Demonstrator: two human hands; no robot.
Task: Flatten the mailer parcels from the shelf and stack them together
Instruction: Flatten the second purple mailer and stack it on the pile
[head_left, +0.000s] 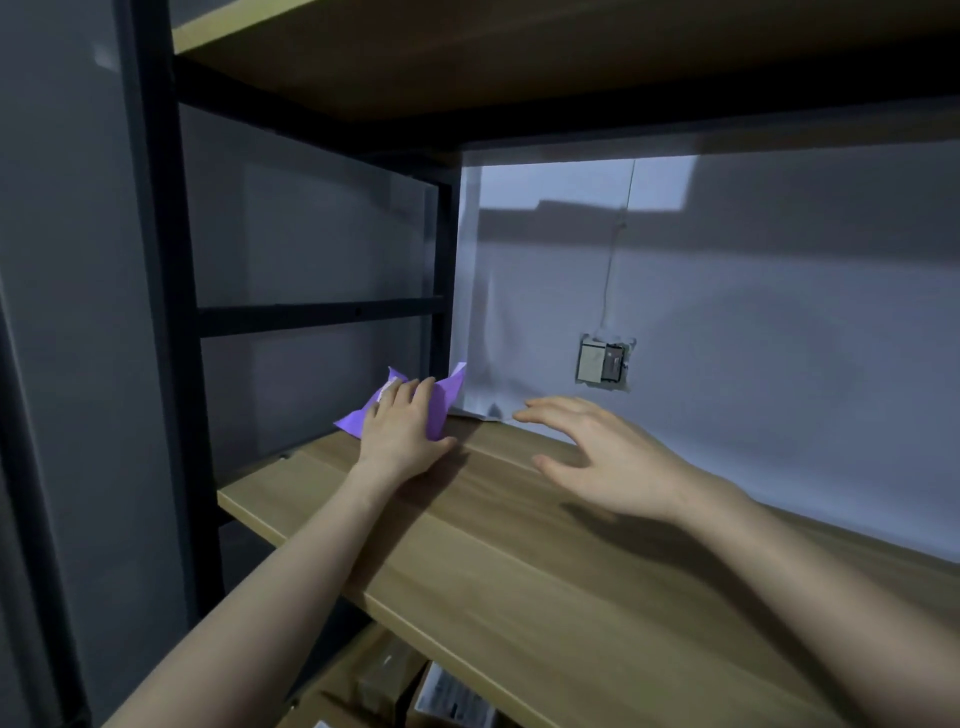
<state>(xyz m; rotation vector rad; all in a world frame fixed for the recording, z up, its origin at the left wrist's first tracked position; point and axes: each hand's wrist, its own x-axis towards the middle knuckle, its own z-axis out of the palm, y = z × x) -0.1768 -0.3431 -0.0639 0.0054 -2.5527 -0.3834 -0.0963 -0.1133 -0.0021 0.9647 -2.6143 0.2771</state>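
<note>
— Purple mailer (439, 399): location?
— Far left corner of the wooden shelf (519, 561), corners curled upward. My left hand (402, 431) lies flat on it, palm down, fingers together, not clamped.
— Right hand (597, 457)?
— Spread open above the shelf, holding nothing, near the white backing sheet (727, 322).

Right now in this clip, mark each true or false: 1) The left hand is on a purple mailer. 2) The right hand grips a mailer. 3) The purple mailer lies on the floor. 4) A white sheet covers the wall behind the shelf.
1) True: the left hand presses on the purple mailer.
2) False: the right hand hovers open and empty over the wooden shelf.
3) False: it lies on the shelf, at its back left corner.
4) True: the white sheet hangs there.
</note>
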